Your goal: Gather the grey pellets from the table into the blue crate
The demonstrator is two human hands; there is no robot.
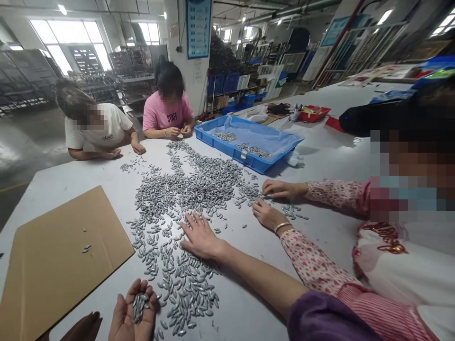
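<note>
A wide scatter of small grey oval metal pieces [192,184] covers the middle of the white table [330,156]. My left hand [124,322] is at the bottom edge, palm up and cupped, holding a small heap of the pieces [140,301]. My right hand [201,237] reaches out from a purple sleeve and lies flat on the pieces with its fingers spread. Just right of it, a co-worker's two hands [272,203] in flowered sleeves pick at the pile's edge.
A brown cardboard sheet [60,255] with a few pieces on it lies at the left. A blue tray [231,149] lined with plastic stands behind the pile. Two people [167,111] sit at the far edge. A red tray [314,113] lies further back.
</note>
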